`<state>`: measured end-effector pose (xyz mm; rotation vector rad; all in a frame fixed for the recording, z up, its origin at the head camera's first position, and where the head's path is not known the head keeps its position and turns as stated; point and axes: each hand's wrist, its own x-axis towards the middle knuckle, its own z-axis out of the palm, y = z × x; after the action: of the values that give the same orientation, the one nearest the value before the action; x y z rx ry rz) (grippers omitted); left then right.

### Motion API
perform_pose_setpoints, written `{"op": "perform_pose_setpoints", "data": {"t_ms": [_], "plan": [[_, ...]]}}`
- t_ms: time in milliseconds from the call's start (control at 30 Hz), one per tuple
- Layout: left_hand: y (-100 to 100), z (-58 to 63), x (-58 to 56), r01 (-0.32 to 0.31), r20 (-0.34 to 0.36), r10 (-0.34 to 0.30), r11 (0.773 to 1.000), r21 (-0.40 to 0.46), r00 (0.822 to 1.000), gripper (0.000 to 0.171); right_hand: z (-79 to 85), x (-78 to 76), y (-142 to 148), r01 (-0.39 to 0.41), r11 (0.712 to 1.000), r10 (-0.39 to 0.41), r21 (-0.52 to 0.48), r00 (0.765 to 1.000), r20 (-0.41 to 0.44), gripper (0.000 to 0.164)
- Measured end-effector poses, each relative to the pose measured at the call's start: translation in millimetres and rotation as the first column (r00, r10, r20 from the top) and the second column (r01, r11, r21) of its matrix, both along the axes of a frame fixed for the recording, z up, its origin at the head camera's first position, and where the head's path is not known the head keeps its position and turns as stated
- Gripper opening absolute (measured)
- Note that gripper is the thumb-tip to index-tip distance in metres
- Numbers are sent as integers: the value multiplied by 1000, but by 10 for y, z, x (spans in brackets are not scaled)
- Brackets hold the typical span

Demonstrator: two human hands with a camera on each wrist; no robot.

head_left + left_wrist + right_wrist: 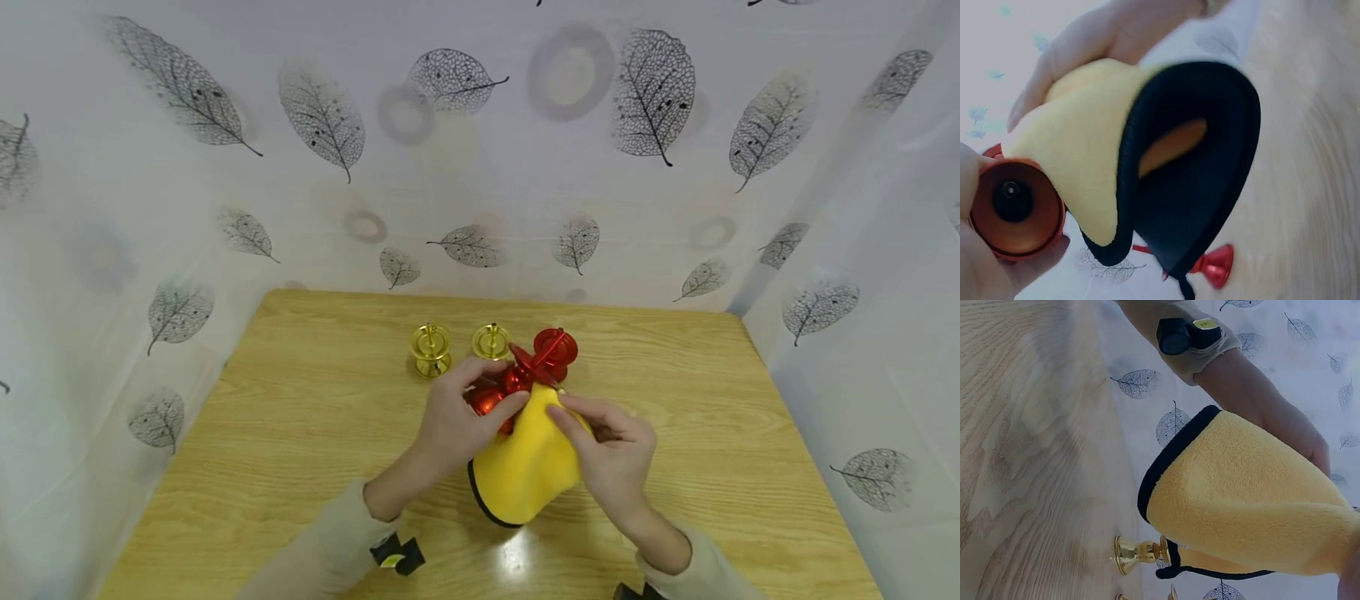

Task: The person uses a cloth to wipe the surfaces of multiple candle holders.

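My left hand (461, 408) grips a shiny red candle holder (516, 379), tilted with its plate and spike toward the back right. Its hollow round base (1035, 219) faces the left wrist camera. Thumb and fingers of my right hand (615, 450) pinch a yellow cloth (525, 467) with black edging close to the plate. The cloth drapes down between both hands, covering part of the holder's side. Just behind, a second red candle holder (564, 354) stands upright on the table, overlapped by the held one's spike.
Two gold candle holders, one at the left (431, 350) and one in the middle (491, 342), stand in a row with the red one near the back of the wooden table (315, 400). A leaf-patterned white curtain (480, 183) hangs behind and at both sides.
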<state>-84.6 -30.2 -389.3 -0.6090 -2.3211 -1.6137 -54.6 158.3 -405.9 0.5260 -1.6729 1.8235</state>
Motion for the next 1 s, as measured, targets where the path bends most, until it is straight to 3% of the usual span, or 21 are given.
{"op": "perform_pose_setpoints", "data": {"t_ms": [100,200,300,433,600,767,867,1000], "plan": [[-17,24,14,53,135,-75,985,161,988,31,-12,-30,24,21,1000,-21,3,1000,-15,20],[-22,60,33,42,195,-94,966,257,976,30,-18,-69,57,58,998,-58,6,998,26,20],[-18,85,56,-4,216,-62,956,292,974,29,-24,-103,93,99,995,-98,-4,990,97,17],[-4,96,88,-51,230,-19,955,293,973,25,-13,-137,124,148,988,-135,-34,961,242,16],[19,45,112,-45,212,-24,948,316,977,24,27,-188,139,196,977,-143,-80,892,429,25],[42,-16,121,-43,190,-26,935,352,982,24,63,-250,183,232,952,-91,-199,837,540,31],[73,-58,116,-48,229,-36,935,351,973,26,101,-248,188,219,936,-8,-274,794,607,34],[125,-120,104,-76,301,-32,938,339,953,29,170,-189,142,135,926,164,-353,698,696,42]]}}
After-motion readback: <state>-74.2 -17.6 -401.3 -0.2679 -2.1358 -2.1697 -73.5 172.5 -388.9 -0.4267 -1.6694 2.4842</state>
